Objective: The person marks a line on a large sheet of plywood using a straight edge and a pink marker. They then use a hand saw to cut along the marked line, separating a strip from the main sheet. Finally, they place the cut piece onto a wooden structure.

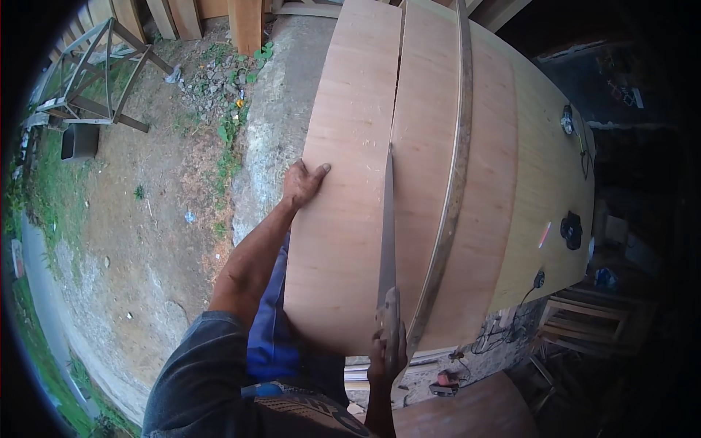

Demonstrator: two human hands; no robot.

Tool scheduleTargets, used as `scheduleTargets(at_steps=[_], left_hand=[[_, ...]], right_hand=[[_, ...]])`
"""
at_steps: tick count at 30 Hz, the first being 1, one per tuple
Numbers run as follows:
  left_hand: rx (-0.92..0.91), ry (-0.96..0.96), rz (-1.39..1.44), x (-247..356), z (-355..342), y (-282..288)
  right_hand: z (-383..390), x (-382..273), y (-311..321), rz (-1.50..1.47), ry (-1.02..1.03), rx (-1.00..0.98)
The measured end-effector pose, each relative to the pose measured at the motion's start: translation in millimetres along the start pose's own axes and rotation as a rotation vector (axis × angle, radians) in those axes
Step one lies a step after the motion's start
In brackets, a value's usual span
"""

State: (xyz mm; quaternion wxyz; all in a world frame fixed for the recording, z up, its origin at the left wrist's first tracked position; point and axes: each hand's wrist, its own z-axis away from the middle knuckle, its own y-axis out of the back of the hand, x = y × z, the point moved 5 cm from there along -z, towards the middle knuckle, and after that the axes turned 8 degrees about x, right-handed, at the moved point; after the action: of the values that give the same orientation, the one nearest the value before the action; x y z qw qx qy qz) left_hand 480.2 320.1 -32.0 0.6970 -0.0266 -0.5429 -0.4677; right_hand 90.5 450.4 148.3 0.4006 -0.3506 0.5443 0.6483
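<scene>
A broad reddish plywood sheet (pixel 343 219) lies in front of me, with a long narrow cut running from its far edge toward me. My right hand (pixel 388 350) is closed around the handle of a handsaw (pixel 388 233). The blade points away from me, and its tip is at the near end of the open cut. My left hand (pixel 303 182) grips the sheet's left edge, thumb on top and the other fingers hidden beneath. Some sawdust flecks dot the surface near the blade. Right of the saw, a long straight strip (pixel 460 109) lies lengthwise on the plywood.
Paler plywood (pixel 540 182) extends to the right, carrying a black object (pixel 571 231) and a corded tool (pixel 567 120). A red tool (pixel 447 379) lies below by the near edge. On the dirt ground at left stand a wooden frame (pixel 95 80) and a dark bucket (pixel 79 141).
</scene>
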Motion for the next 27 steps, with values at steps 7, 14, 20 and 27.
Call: scheduleTargets(at_steps=[7, 14, 20, 27], left_hand=[[-0.031, 0.016, 0.004, 9, 2, -7], [0.011, 0.007, -0.024, -6, -4, 5], [-0.019, -0.003, 0.013, 12, 10, 1], [-0.019, -0.043, -0.005, -5, -7, -2]], right_hand=[[-140, -22, -81, -0.226, -0.085, 0.046], [25, -27, 10, 0.387, 0.281, -0.113], [-93, -16, -63, -0.185, -0.197, 0.092], [39, -5, 13, 0.206, 0.12, -0.023]])
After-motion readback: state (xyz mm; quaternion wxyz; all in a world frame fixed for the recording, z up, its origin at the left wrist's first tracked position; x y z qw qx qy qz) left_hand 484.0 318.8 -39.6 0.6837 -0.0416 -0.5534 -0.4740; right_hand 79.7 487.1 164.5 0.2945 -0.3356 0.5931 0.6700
